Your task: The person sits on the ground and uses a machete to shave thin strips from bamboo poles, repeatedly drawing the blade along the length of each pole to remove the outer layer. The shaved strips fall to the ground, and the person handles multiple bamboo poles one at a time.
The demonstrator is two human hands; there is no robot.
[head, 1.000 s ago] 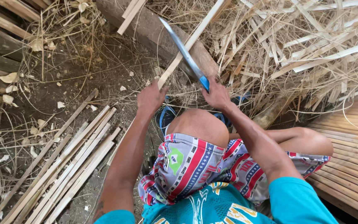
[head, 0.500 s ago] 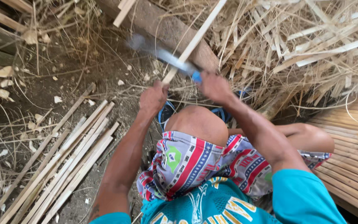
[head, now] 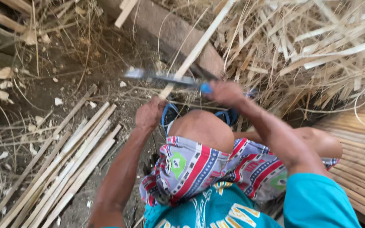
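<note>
Nearest the camera, split bamboo slats [head: 70,164] are lying bundled on the dirt ground [head: 64,76], their long axes running from lower left to upper right. Above the bent knee, the left hand [head: 149,115] is closing around the lower end of a bamboo strip [head: 199,46], which is pointing up and to the right (away from the person). The right hand [head: 224,90] is gripping the blue handle of a knife [head: 165,77], whose blurred blade is lying nearly level, pointing left and crossing the strip. Beyond, bamboo shavings [head: 300,50] are heaping up.
</note>
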